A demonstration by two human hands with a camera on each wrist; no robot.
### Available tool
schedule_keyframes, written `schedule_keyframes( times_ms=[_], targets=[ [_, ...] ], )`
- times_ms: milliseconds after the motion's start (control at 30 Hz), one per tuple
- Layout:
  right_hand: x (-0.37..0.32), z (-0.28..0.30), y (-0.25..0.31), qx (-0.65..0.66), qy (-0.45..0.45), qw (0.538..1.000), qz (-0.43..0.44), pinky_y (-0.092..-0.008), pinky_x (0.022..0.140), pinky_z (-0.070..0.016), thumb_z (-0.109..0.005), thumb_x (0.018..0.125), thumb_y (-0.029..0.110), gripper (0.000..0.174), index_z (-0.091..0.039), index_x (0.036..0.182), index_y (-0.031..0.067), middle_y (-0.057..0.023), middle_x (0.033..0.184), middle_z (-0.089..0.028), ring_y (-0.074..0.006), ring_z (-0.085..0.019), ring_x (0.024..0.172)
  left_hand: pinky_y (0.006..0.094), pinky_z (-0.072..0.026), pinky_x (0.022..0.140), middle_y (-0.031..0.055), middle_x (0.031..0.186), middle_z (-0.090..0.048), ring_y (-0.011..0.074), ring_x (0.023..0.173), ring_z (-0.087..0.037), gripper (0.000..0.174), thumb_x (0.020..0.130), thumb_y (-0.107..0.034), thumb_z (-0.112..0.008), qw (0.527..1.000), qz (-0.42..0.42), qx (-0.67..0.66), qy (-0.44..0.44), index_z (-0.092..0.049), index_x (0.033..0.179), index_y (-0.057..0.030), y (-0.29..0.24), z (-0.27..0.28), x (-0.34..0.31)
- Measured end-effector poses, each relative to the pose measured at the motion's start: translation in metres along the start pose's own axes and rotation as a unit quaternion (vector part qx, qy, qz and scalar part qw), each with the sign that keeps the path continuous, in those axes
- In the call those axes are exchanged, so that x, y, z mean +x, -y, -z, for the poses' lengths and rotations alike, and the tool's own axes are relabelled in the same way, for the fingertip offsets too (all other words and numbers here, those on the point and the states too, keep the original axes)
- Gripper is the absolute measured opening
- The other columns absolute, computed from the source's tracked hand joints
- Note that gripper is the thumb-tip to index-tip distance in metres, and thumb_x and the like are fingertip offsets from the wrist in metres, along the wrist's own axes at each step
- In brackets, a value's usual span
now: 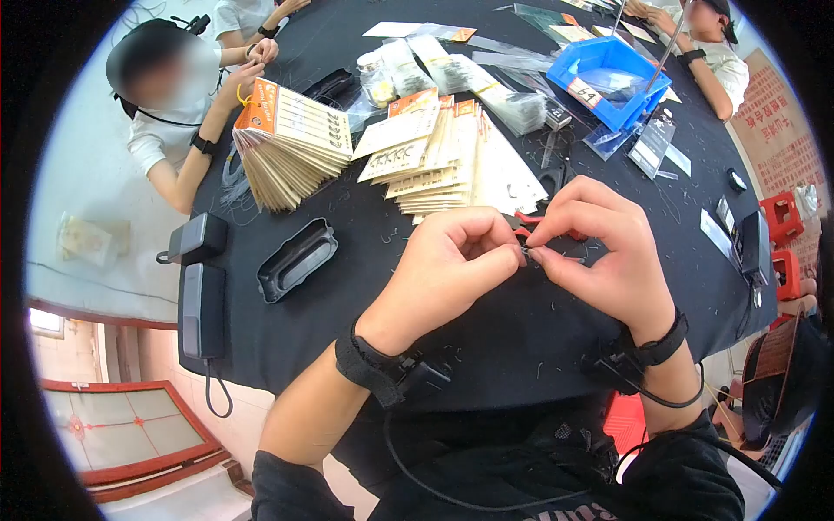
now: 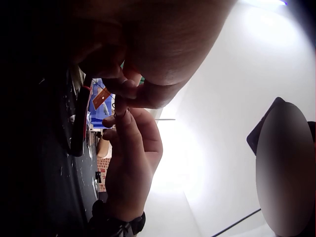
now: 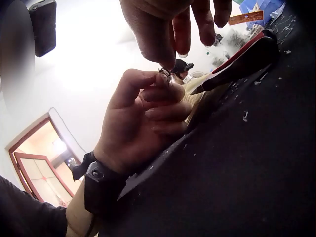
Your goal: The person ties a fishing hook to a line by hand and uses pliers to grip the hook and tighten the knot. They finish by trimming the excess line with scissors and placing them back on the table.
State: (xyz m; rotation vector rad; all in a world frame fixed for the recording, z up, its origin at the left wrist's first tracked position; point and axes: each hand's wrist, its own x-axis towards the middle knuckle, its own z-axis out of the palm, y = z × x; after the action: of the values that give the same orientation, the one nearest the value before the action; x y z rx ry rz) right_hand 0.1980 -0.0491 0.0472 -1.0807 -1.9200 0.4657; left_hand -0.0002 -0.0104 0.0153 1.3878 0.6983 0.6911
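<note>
Before the body, both hands meet fingertip to fingertip in the head view. The left hand [image 1: 456,256] pinches a small dark hook [image 3: 164,74] between thumb and forefinger, its other fingers curled in. From the other side, the right hand [image 1: 604,230] brings thumb and forefinger together on the same hook, which is mostly hidden by the fingertips. Just behind the fingers, on the black cloth, lies a red-and-black-handled tool [image 3: 242,59], partly covered by the hands in the head view. A fanned pile of cards [image 1: 434,161] lies beyond the left hand.
A thick bundle of hook cards [image 1: 291,143] stands at the left, near an oblong black tray [image 1: 297,259]. Small plastic bags [image 1: 434,65] lie farther back. A blue bin [image 1: 599,78] stands back right. Other people sit around the black-covered table [image 1: 486,347], strewn with scraps.
</note>
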Motion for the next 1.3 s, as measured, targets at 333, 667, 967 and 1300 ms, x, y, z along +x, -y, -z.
schedule_keyframes(
  times_ms=[333, 667, 967, 1300],
  targets=[
    [-0.0019, -0.0031, -0.0017, -0.049, 0.007, 0.998, 0.031, -0.0310, 0.062, -0.0492, -0.069, 0.066, 0.005, 0.011, -0.064, 0.075, 0.0077, -0.0057, 0.076, -0.059, -0.0234, -0.061, 0.071, 0.0173, -0.0366, 0.058, -0.0041, 0.076, -0.059, 0.0003, 0.067, -0.048, 0.004, 0.084, -0.005, -0.062, 1.000, 0.015, 0.000, 0.010, -0.062, 0.081, -0.0023, -0.0004, -0.0012, -0.0012],
    [-0.0032, -0.0059, -0.0024, -0.055, 0.018, 0.998, 0.027, -0.0319, 0.055, -0.0485, -0.067, 0.066, 0.006, 0.008, -0.063, 0.073, 0.0091, -0.0047, 0.066, -0.059, -0.0225, -0.060, 0.060, 0.0167, -0.0344, 0.055, -0.0057, 0.073, -0.057, -0.0006, 0.064, -0.046, 0.004, 0.083, -0.005, -0.062, 0.999, 0.026, 0.028, 0.017, -0.061, 0.079, -0.0030, -0.0046, -0.0015, -0.0022],
    [-0.0027, -0.0045, -0.0018, -0.093, 0.026, 0.994, 0.058, -0.0303, 0.053, -0.0477, -0.067, 0.067, 0.008, 0.007, -0.063, 0.072, 0.0109, -0.0045, 0.060, -0.060, -0.0202, -0.061, 0.055, 0.0167, -0.0348, 0.055, -0.0061, 0.071, -0.056, -0.0006, 0.063, -0.046, 0.004, 0.081, -0.005, -0.060, 0.998, 0.035, 0.049, 0.022, -0.060, 0.077, -0.0033, -0.0024, -0.0008, -0.0020],
    [-0.0021, -0.0042, -0.0001, -0.128, 0.030, 0.989, 0.062, -0.0310, 0.051, -0.0458, -0.067, 0.066, 0.009, 0.009, -0.062, 0.071, 0.0125, -0.0029, 0.060, -0.059, -0.0201, -0.060, 0.054, 0.0169, -0.0341, 0.053, -0.0066, 0.070, -0.055, -0.0009, 0.062, -0.045, 0.005, 0.080, -0.006, -0.061, 0.998, 0.034, 0.055, 0.018, -0.060, 0.076, -0.0038, -0.0022, -0.0007, -0.0025]
  ],
)
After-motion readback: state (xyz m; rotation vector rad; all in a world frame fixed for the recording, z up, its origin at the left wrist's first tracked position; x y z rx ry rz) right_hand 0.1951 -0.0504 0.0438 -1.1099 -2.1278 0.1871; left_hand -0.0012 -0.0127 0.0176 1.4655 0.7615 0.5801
